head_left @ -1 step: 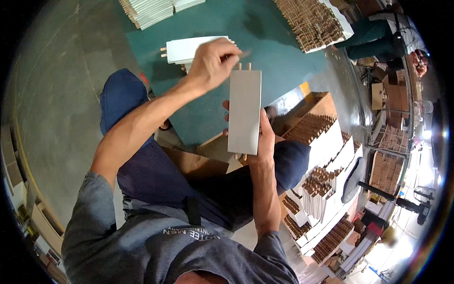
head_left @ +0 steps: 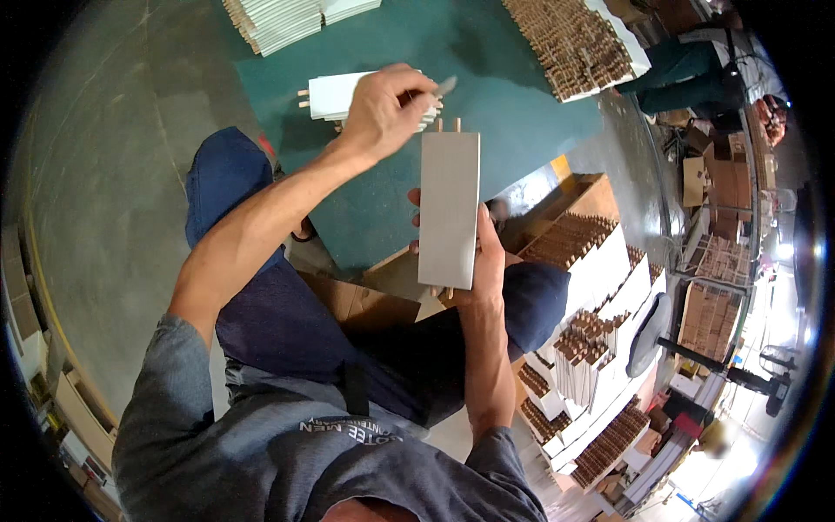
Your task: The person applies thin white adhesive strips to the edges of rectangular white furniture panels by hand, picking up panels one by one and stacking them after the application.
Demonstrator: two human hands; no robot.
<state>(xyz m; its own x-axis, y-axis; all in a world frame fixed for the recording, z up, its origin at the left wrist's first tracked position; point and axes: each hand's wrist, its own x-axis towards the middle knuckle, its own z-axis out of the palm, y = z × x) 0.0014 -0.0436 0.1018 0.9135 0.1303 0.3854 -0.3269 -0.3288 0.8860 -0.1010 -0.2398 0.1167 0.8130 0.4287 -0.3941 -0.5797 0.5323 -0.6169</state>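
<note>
My right hand (head_left: pixel 489 261) is wrapped round a white board (head_left: pixel 450 209) from beneath, its thumb along the right edge. The board stands lengthwise in front of me, with wooden dowels (head_left: pixel 448 125) sticking out of its far and near ends. Just beyond its far left corner, my left hand (head_left: pixel 383 111) pinches a small pale piece (head_left: pixel 446 86) between thumb and fingers; its exact kind is too small to make out. Behind that hand, a short stack of similar doweled boards (head_left: pixel 330 97) lies on the green table, partly covered by the fingers.
On the green table (head_left: pixel 513 143) stand more white boards (head_left: pixel 283 22) at the far left and a doweled stack (head_left: pixel 570 48) at the far right. Large stacks of doweled boards (head_left: pixel 583 348) rise beside my right knee. A person (head_left: pixel 696 74) stands at far right.
My left hand has shifted slightly away from me, and the pale piece in it shows more clearly. The board in my right hand has dropped a touch nearer to me.
</note>
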